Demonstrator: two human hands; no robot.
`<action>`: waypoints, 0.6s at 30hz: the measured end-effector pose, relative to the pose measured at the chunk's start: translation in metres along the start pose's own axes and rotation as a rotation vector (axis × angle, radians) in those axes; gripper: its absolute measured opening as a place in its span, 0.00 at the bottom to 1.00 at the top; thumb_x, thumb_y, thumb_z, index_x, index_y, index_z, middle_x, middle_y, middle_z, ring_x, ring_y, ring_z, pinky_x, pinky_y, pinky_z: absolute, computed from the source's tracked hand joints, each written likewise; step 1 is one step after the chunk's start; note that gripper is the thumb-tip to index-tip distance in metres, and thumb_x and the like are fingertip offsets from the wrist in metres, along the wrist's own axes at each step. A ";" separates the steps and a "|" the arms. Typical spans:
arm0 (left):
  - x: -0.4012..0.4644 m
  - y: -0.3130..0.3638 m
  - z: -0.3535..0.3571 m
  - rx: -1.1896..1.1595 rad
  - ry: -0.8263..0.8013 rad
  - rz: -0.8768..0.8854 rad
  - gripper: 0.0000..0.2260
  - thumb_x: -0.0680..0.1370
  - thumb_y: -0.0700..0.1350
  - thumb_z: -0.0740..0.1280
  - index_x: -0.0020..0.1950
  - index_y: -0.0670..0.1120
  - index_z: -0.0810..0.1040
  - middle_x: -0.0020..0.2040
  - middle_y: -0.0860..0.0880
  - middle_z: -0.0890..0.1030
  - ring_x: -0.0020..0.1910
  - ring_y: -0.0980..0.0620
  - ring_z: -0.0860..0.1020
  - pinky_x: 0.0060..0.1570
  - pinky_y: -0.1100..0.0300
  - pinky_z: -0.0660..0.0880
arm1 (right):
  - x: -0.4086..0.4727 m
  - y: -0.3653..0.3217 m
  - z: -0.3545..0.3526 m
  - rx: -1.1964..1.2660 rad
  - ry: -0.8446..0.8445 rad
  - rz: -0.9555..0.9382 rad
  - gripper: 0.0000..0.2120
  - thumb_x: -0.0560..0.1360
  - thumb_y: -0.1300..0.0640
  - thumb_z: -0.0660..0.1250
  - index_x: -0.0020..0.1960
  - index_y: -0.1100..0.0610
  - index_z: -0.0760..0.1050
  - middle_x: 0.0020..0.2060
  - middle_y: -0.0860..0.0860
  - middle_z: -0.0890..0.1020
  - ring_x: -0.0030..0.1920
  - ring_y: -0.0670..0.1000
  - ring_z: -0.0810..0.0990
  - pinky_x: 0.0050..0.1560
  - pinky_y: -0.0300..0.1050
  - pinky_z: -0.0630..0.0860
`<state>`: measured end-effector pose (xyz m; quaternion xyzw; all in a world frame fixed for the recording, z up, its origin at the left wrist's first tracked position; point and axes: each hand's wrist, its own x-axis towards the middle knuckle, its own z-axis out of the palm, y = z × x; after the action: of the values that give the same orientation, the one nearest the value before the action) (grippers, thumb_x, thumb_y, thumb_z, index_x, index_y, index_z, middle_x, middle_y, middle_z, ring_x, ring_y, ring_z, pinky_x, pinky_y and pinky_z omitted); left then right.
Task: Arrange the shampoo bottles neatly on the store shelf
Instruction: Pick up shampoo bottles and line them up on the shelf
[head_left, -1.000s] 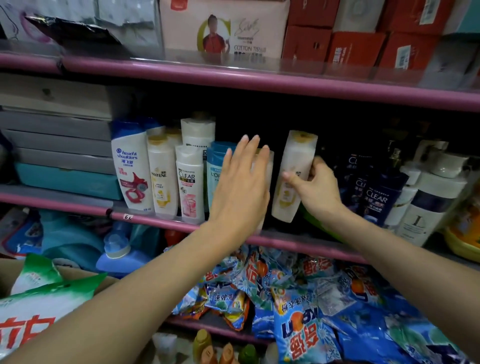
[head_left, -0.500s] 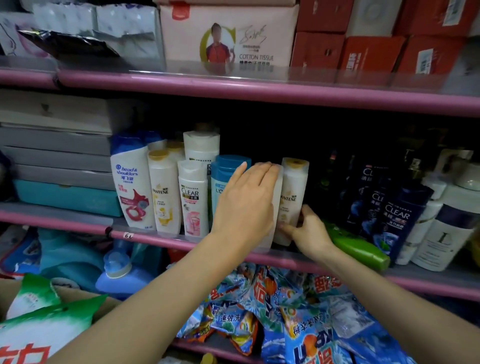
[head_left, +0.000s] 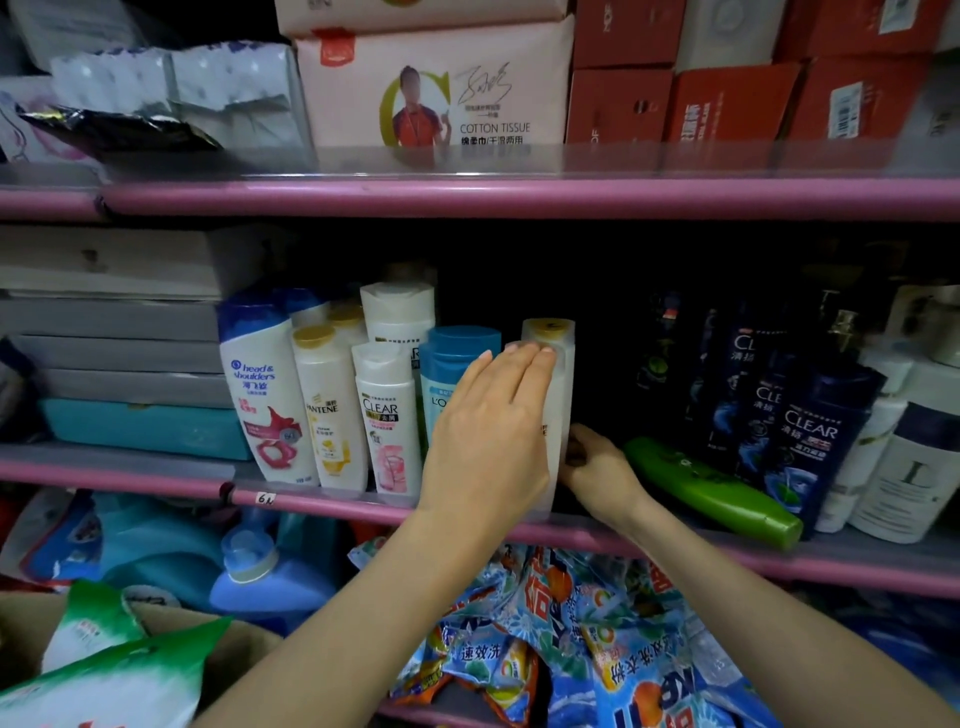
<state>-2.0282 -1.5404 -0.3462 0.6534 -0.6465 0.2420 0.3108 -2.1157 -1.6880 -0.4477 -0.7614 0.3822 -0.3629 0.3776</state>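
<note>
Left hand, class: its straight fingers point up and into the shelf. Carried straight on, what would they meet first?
The left hand already lies flat on the white Pantene bottle; further on its fingertips would probably pass that bottle's gold cap into dark shelf space, though depth is unclear.

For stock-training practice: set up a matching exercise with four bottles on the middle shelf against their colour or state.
Things:
1. Head & Shoulders bottle
2. L'Oreal bottle
3. green bottle
4. dark Clear bottle

States:
A. lying on its side
B. upright, navy blue, right of the gap
C. upright, leftmost in the row, white with a blue top
D. upright, light blue with a blue cap, partly behind the left hand

Pairs: 1-C, 2-D, 3-A, 4-B
</note>
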 end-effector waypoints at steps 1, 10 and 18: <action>0.000 0.000 0.000 0.001 -0.003 -0.002 0.28 0.66 0.29 0.69 0.67 0.37 0.73 0.64 0.40 0.76 0.65 0.43 0.74 0.69 0.49 0.58 | 0.000 0.001 0.000 0.002 -0.006 -0.003 0.04 0.75 0.61 0.67 0.48 0.55 0.75 0.42 0.48 0.81 0.41 0.43 0.78 0.35 0.30 0.72; 0.002 0.003 -0.004 -0.018 -0.037 -0.030 0.27 0.69 0.31 0.66 0.69 0.38 0.71 0.67 0.41 0.74 0.68 0.44 0.72 0.71 0.56 0.54 | -0.004 -0.001 -0.002 0.036 -0.061 0.005 0.08 0.74 0.63 0.68 0.50 0.53 0.75 0.45 0.48 0.82 0.46 0.46 0.80 0.42 0.30 0.73; 0.004 0.002 -0.003 -0.030 -0.045 -0.032 0.28 0.69 0.31 0.67 0.69 0.39 0.71 0.67 0.42 0.74 0.67 0.45 0.72 0.71 0.57 0.54 | -0.006 -0.002 -0.001 -0.105 -0.107 -0.033 0.16 0.76 0.63 0.65 0.63 0.55 0.74 0.57 0.52 0.81 0.57 0.51 0.78 0.53 0.40 0.73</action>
<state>-2.0293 -1.5406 -0.3408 0.6643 -0.6462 0.2125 0.3098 -2.1182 -1.6825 -0.4468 -0.8047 0.3673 -0.3073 0.3509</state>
